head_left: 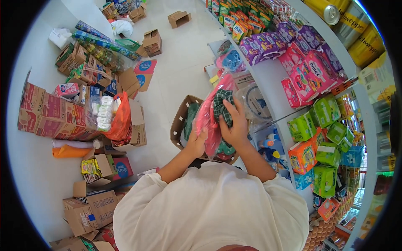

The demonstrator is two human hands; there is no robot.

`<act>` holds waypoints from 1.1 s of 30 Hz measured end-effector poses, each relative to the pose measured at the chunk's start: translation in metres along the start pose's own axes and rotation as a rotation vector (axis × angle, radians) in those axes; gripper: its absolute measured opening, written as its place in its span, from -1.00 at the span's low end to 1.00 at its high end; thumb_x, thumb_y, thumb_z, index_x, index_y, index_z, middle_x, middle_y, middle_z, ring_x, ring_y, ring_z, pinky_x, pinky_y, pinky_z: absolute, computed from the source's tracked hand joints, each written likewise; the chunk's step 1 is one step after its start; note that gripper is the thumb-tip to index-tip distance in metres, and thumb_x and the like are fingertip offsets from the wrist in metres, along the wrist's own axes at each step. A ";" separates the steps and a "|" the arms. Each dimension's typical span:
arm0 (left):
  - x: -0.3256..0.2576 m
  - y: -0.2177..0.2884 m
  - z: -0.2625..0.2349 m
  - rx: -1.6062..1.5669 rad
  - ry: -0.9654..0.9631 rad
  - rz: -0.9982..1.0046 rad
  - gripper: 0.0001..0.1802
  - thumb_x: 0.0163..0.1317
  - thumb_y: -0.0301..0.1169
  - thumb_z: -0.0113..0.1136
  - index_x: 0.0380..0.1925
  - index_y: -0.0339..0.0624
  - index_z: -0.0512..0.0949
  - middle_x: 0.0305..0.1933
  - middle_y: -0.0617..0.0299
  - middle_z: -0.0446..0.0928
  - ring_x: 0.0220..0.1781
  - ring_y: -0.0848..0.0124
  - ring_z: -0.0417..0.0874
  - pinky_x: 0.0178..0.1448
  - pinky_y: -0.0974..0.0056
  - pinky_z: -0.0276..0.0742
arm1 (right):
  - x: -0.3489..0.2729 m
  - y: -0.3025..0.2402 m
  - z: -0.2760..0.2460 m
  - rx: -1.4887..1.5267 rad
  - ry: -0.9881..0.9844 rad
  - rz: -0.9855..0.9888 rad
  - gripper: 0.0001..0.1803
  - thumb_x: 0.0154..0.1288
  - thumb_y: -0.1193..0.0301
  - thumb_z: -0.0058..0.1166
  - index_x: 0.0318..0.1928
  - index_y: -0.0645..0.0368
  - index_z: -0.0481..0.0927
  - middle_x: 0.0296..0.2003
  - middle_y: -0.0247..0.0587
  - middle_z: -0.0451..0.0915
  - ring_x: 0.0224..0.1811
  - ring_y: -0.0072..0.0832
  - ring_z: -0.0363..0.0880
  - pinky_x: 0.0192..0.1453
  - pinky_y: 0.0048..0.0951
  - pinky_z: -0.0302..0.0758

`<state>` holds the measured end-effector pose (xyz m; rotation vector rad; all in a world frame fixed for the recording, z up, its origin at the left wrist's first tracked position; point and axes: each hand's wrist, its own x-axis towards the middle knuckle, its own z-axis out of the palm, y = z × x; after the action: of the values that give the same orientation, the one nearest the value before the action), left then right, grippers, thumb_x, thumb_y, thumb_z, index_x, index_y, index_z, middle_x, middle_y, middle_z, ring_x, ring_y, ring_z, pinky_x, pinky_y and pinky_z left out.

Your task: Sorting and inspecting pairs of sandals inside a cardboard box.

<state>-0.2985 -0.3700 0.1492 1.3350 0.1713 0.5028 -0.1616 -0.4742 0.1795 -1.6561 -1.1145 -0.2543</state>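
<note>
In front of my body I hold up a pink garment or cloth (209, 121) in a clear plastic bag. My left hand (197, 143) grips its lower left edge. Against its right side, my right hand (233, 124) has its fingers curled over a bunched dark green checked cloth (221, 104). Whether that cloth is inside the plastic, I cannot tell. Just below and behind the bundle, an open brown cardboard box (177, 125) stands on the floor with dark green folded cloth (191, 116) in it. The bundle and my arms hide part of the box.
Shelves on the right hold pink and purple packs (312, 73), green and orange packs (328, 138) and several bottles (270, 148). Cartons (54, 113), an orange plastic bag (120, 119) and patterned rolls (102, 39) crowd the left side. Small open boxes (152, 43) stand farther off on the tiled floor.
</note>
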 end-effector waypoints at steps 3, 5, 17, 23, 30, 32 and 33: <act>-0.001 0.000 -0.007 -0.154 0.073 -0.076 -0.37 0.57 -0.11 -0.16 0.46 -0.28 0.12 0.38 0.10 0.37 0.37 0.34 0.41 0.44 0.21 0.30 | -0.005 -0.005 -0.008 0.085 0.037 -0.065 -0.41 0.16 0.64 0.18 0.25 0.25 0.44 0.24 0.22 0.42 0.26 0.10 0.47 0.35 -0.16 0.39; 0.002 0.000 -0.016 -0.246 0.110 -0.106 -0.35 0.56 -0.03 -0.16 0.43 -0.29 0.19 0.38 0.08 0.39 0.38 0.31 0.42 0.45 0.18 0.32 | -0.001 -0.001 -0.016 0.018 0.184 0.018 -0.40 0.19 0.64 0.22 0.26 0.31 0.38 0.24 0.13 0.40 0.29 -0.04 0.43 0.39 -0.19 0.33; -0.007 -0.009 -0.025 -0.249 0.165 -0.093 -0.37 0.57 -0.04 -0.22 0.38 -0.34 0.21 0.34 -0.04 0.43 0.37 0.17 0.48 0.46 0.06 0.36 | -0.044 -0.020 -0.001 0.072 -0.149 0.176 -0.54 0.07 0.59 0.24 0.04 0.12 0.55 0.01 -0.09 0.57 0.18 -0.04 0.47 0.36 -0.06 0.30; -0.008 -0.013 -0.032 -0.245 0.170 -0.114 -0.38 0.56 -0.05 -0.18 0.37 -0.31 0.23 0.33 -0.02 0.45 0.34 0.19 0.51 0.43 0.07 0.40 | -0.050 -0.004 0.001 0.752 0.092 0.391 -0.25 0.22 0.76 0.14 0.36 0.18 0.13 0.11 -0.02 0.47 0.18 -0.34 0.52 0.27 -0.41 0.44; -0.021 -0.030 -0.031 -0.406 0.058 -0.149 -0.42 0.59 -0.11 -0.23 0.41 -0.30 0.22 0.41 0.07 0.37 0.41 0.30 0.42 0.48 0.17 0.30 | -0.027 0.003 -0.022 -0.054 -0.002 0.135 -0.72 0.26 0.35 0.31 -0.05 0.15 0.72 0.18 0.05 0.53 0.27 -0.07 0.45 0.40 -0.16 0.28; -0.022 -0.029 -0.025 -0.531 0.082 -0.163 -0.41 0.59 -0.09 -0.23 0.42 -0.30 0.20 0.41 0.08 0.37 0.42 0.28 0.41 0.49 0.15 0.29 | -0.042 0.007 -0.017 0.225 -0.192 0.256 -0.43 0.30 0.26 0.26 0.25 0.23 0.48 0.31 0.10 0.40 0.39 0.02 0.32 0.49 -0.08 0.16; -0.020 -0.025 -0.023 -0.524 0.079 -0.167 -0.41 0.59 -0.09 -0.23 0.42 -0.30 0.20 0.41 0.08 0.37 0.42 0.28 0.41 0.49 0.15 0.29 | -0.047 -0.003 -0.012 0.238 -0.248 0.262 -0.33 0.30 0.26 0.25 0.34 0.26 0.37 0.33 0.13 0.37 0.41 0.05 0.29 0.49 -0.06 0.15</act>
<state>-0.3190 -0.3620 0.1169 0.7831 0.1978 0.4215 -0.1851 -0.5099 0.1560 -1.6260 -1.0482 0.2499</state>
